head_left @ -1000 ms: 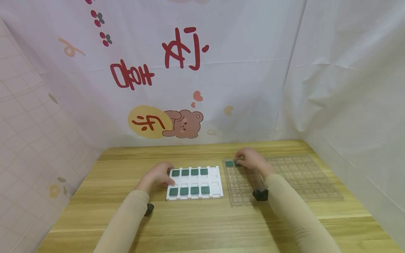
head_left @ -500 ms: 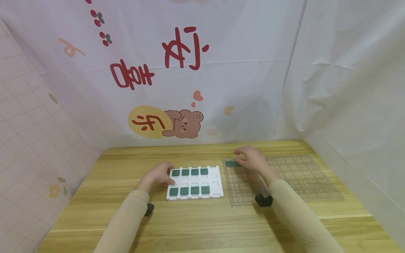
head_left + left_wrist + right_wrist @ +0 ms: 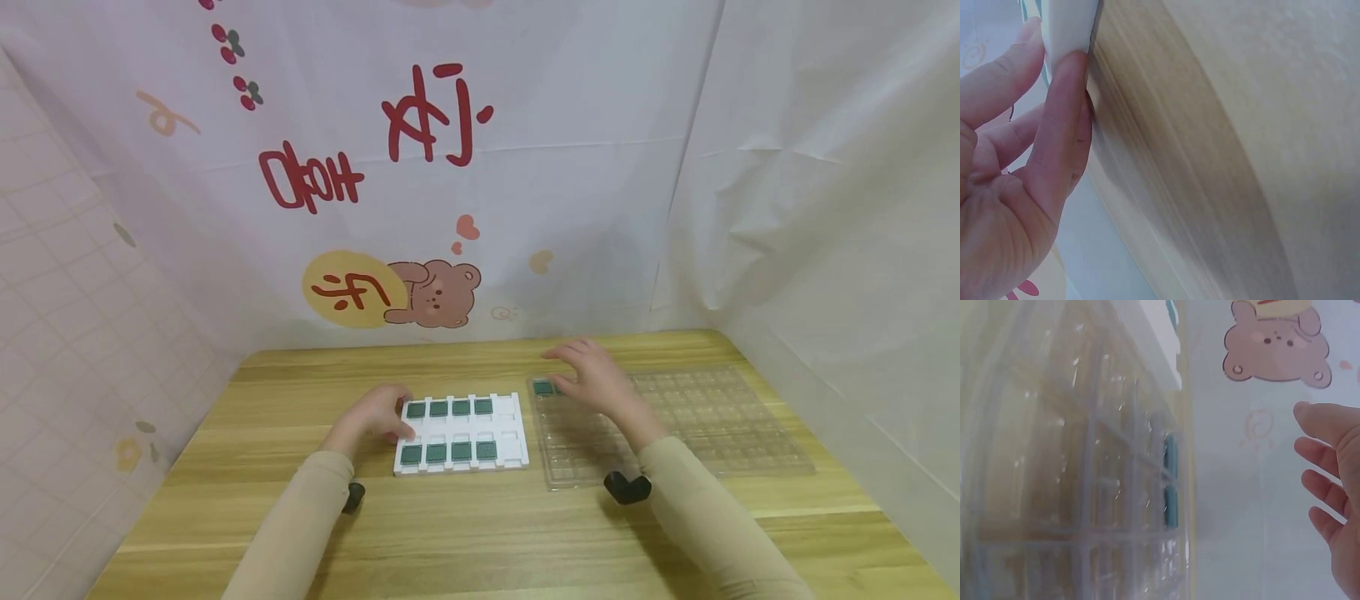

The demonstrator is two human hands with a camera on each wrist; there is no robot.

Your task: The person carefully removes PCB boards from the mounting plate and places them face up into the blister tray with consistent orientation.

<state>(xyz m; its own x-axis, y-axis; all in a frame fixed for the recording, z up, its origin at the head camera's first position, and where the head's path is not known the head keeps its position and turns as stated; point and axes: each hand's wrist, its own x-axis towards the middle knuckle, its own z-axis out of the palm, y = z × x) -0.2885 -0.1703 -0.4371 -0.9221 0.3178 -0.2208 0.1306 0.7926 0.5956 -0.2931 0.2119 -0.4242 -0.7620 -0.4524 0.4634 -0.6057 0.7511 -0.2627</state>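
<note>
On the left of the pale wood-grain table (image 3: 450, 542), the left hand (image 3: 381, 414) grips the left end of a flat white rectangular tray (image 3: 442, 427), its thumb by the nearer side and fingers by the farther one. The left wrist view shows the digits bent about the tray's edge; whether that edge is raised at all I cannot tell.

The white tray has two rows of slots. Four thin green square chips (image 3: 461, 451) sit in each row, and the rightmost slot of both rows is vacant.

Just beside it to the right lies a transparent plastic tray (image 3: 562, 454) with a grid of small pockets, reaching away under the right arm. Its far left corner holds two more green chips (image 3: 542, 388) in neighbouring pockets. The right arm hides part of the grid, so I cannot tell whether this is one piece or two.

The right hand (image 3: 595, 381) hangs above that corner, thumb and forefinger well apart. The right wrist view shows its fingers loosely bent with nothing between them.

The step in hand is probably seating chips in the clear tray: two vacant slots match two seated chips, though one moment cannot prove the direction. Taking another would call for the right hand to cross to the white tray's rightmost filled column and pinch one chip by its edges, the left hand steadying the tray so its neighbours stay seated.
</note>
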